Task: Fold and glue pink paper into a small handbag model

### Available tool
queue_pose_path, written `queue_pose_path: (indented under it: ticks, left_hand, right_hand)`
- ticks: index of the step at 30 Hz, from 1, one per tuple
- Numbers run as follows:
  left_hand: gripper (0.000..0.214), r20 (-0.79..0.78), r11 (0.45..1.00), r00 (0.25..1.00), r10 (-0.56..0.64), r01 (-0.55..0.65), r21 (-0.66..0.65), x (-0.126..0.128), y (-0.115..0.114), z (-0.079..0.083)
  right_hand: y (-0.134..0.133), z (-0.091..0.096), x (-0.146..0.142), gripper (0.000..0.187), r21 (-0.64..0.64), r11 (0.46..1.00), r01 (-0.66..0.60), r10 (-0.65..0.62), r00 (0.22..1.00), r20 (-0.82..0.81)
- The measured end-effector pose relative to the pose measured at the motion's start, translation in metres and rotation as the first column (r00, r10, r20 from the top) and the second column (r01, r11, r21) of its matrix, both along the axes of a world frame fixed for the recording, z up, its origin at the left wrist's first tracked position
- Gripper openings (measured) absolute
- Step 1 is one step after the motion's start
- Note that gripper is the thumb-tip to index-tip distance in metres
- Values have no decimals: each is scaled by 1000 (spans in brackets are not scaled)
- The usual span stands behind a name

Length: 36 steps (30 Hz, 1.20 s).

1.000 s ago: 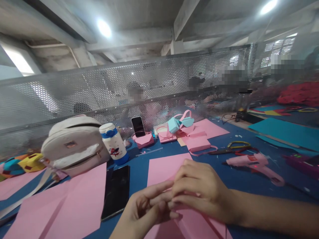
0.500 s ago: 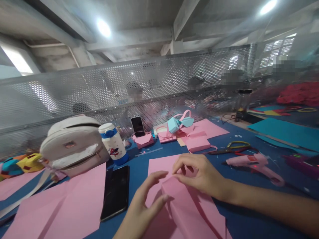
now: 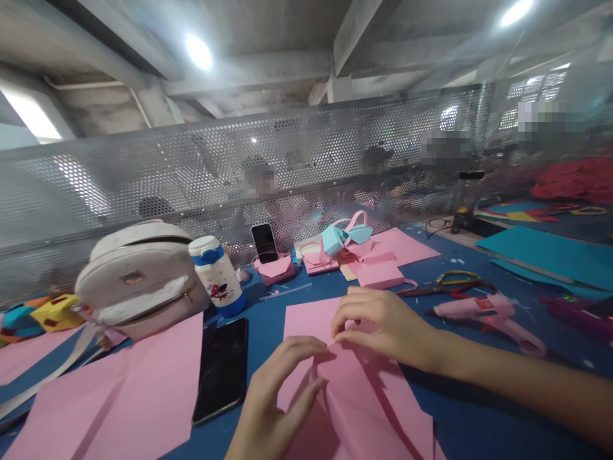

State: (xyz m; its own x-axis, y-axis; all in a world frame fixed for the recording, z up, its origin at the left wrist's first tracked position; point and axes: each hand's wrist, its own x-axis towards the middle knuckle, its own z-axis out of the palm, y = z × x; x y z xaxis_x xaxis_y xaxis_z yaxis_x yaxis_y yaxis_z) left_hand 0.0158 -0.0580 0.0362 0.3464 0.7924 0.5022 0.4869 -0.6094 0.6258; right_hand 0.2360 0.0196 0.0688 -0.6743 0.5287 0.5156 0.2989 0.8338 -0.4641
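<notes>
A folded piece of pink paper (image 3: 357, 409) lies in front of me on top of a larger pink sheet (image 3: 306, 313). My right hand (image 3: 371, 322) pinches the far end of the folded piece between thumb and fingers. At the left side of that same end is my left hand (image 3: 290, 377), its thumb and fingertips set around the corner of the paper. Part of the fold is hidden behind the fingers.
A black phone (image 3: 220, 370) and another pink sheet (image 3: 124, 390) lie at left. Behind stand a white backpack (image 3: 138, 275) and a bottle (image 3: 218, 275). Scissors (image 3: 450, 284) and a pink glue gun (image 3: 493, 319) lie at right. Small pink paper bags (image 3: 380, 275) sit at the back.
My left fingers have come closer to the right hand and onto the paper's corner. My right hand has shifted slightly and still pinches the end.
</notes>
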Motion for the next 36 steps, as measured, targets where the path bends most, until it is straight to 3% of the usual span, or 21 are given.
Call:
queue_pose_path:
  ticks: [5, 14, 24, 28, 36]
  left_hand:
    - [23, -68, 995, 997, -20, 27, 98, 1, -3, 1]
    - [24, -116, 996, 993, -14, 24, 84, -1, -4, 0]
    - [23, -114, 994, 993, -11, 23, 110, -2, -1, 0]
    - [27, -137, 995, 991, -9, 23, 98, -3, 0, -2]
    - [36, -221, 972, 974, -48, 96, 217, -9, 6, -9]
  right_hand:
    - [2, 2, 1, 8, 77, 997, -13, 3, 993, 121]
    - [0, 10, 8, 7, 107, 993, -51, 19, 961, 277]
    - [-1, 5, 2, 6, 151, 986, -72, 21, 949, 315]
    - [1, 1, 1, 8, 98, 993, -66, 34, 955, 296]
    - [9, -8, 0, 19, -196, 968, -158, 182, 977, 110]
